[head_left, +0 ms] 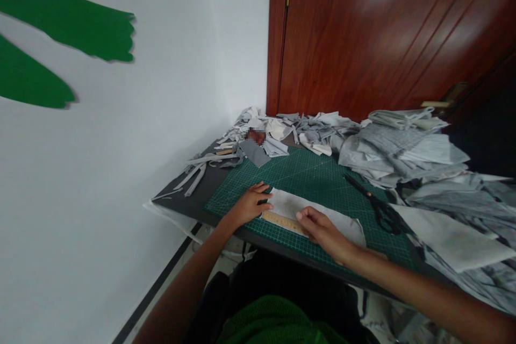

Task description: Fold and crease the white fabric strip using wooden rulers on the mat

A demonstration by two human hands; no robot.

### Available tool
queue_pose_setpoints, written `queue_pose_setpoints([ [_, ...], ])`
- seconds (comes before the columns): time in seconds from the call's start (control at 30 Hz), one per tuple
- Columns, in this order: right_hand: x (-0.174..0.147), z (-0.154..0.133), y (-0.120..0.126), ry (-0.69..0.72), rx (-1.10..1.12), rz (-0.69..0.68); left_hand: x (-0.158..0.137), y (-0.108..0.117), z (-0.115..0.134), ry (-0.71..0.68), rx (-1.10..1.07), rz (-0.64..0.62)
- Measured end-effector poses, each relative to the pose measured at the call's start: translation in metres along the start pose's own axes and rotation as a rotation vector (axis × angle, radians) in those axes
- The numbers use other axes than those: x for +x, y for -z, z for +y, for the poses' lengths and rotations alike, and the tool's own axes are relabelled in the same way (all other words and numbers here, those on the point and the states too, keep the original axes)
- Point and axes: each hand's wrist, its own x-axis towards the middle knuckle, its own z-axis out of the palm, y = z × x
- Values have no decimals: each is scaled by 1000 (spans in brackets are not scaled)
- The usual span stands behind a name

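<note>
A pale grey strip of cloth lies on the green cutting mat, slanting down to the right. Along its near edge rests a wooden ruler, partly covered by my right hand. My left hand lies with fingers spread at the left end of the cloth and ruler, thumb near the ruler's end. Over the middle of the ruler, my right hand is closed with thumb and forefinger together. Whatever may be between those fingers is too small to make out. Black scissors lie to the right of the cloth.
Stacked grey and white cloth pieces cover the right side of the dark table. Loose scraps and thin strips lie at the back and left. A white wall and a wooden door stand behind.
</note>
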Motion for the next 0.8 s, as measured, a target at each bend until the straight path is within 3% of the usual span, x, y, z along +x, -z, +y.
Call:
queue_pose_setpoints([
  [0.13, -6, 7, 8, 179, -551, -46, 0, 0, 1, 4, -3, 7],
  [0.23, -11, 11, 11, 158, -778, -95, 0, 0, 2, 6, -4, 7],
  [0.43, -12, 13, 14, 58, -800, -76, 0, -1, 2, 4, -11, 4],
  [0.67, -6, 14, 21, 168, -809, -109, 1, -3, 0, 10, -10, -1],
  [0.8, 0, 17, 21, 142, -839, -77, 0, -1, -1, 5, -10, -17],
])
